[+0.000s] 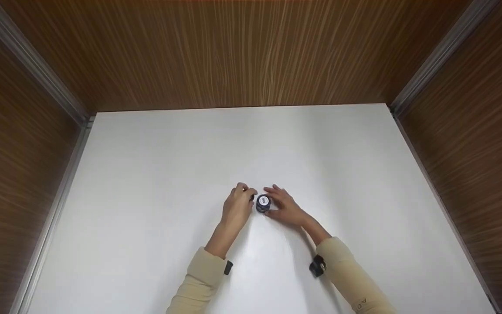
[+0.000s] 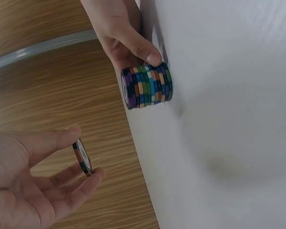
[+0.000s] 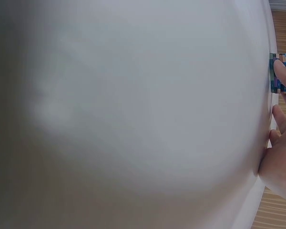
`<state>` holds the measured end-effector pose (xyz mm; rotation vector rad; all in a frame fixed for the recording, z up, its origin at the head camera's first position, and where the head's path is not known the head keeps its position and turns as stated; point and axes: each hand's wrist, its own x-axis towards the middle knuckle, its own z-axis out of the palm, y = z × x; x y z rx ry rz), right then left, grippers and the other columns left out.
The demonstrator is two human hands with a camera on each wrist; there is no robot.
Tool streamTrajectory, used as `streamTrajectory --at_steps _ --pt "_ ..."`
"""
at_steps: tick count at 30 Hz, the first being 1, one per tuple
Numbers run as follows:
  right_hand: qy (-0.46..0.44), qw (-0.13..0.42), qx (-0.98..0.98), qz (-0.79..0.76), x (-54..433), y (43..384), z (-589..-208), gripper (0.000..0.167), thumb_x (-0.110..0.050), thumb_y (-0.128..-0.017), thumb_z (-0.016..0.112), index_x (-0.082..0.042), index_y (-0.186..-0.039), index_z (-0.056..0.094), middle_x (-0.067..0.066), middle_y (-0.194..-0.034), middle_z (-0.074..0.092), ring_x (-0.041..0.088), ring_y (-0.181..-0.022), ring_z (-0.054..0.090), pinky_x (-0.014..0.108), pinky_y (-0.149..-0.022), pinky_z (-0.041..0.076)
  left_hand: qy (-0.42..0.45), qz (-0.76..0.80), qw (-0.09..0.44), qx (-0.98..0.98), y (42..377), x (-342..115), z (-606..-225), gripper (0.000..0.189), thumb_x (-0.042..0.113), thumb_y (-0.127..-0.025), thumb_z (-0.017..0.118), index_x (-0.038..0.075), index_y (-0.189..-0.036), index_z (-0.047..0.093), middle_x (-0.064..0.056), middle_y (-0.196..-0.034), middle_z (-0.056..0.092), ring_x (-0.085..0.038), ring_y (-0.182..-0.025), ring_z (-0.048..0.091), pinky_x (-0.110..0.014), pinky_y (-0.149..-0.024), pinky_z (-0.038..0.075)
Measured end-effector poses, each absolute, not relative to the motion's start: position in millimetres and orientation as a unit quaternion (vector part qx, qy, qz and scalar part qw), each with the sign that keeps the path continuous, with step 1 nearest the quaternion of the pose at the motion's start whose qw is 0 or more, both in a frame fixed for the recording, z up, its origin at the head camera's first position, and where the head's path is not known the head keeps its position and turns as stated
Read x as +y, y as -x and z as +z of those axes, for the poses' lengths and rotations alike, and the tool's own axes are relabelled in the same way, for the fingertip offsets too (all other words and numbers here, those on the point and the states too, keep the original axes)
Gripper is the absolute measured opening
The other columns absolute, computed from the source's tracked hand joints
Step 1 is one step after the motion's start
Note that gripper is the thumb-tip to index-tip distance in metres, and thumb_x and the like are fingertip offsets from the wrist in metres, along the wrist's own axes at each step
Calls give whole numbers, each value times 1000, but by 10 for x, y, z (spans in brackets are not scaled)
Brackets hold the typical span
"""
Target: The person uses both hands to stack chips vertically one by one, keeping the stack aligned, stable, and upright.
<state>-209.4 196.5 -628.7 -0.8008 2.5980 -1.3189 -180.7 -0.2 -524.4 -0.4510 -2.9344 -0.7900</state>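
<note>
A stack of multicoloured poker chips (image 2: 148, 88) stands on the white table, a white round label showing on its top chip (image 1: 263, 201). My right hand (image 1: 289, 211) holds the stack from the right, thumb on the near side and fingers on the far side. In the right wrist view only the edge of the stack (image 3: 275, 87) shows behind the thumb. To the left of the stack, my left hand (image 1: 237, 207) pinches a single poker chip (image 2: 82, 156) between thumb and fingertips. That chip is tilted and apart from the stack, its dark and orange edge showing.
The white table (image 1: 168, 152) spreads around both hands. Wood-grain panels (image 1: 233, 52) rise at the back and on both sides, with grey metal rails (image 1: 28, 52) in the corners. A dark strapped device (image 1: 317, 266) sits at the right sleeve, another (image 1: 228, 267) at the left sleeve.
</note>
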Motion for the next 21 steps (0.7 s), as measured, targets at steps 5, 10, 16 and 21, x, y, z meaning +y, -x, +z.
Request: streamTrajectory --at_steps 5,10,16,21 --pt "265 60 856 -440 1963 2091 -6298 49 -13 -77 72 1 -121 54 19 -137 41 40 -132 19 53 -107 5 162 -239 23 -957 1808 88 -5268 23 5 -78 71 8 -100 69 -10 -100 56 -25 -91 59 -31 -72 52" --pt "263 62 858 -437 1955 2095 -6292 50 -13 -78 72 1 -123 53 17 -137 41 39 -133 19 52 -108 5 180 -226 40 -956 1813 153 -5317 22 7 -78 71 9 -100 69 -10 -98 57 -23 -88 60 -30 -69 53" --pt "256 71 863 -431 1950 2090 -6271 55 -15 -79 72 0 -127 50 15 -139 40 38 -133 17 51 -108 4 191 -226 51 -954 1835 226 -5369 22 7 -79 70 8 -101 68 -9 -98 58 -22 -87 60 -29 -68 53" --pt "243 90 861 -439 1945 2077 -6241 63 -19 -80 71 -3 -134 44 13 -141 38 36 -134 15 49 -108 2 195 -225 48 -953 1851 291 -5411 23 7 -79 71 8 -101 68 -9 -98 59 -22 -88 61 -26 -69 53"
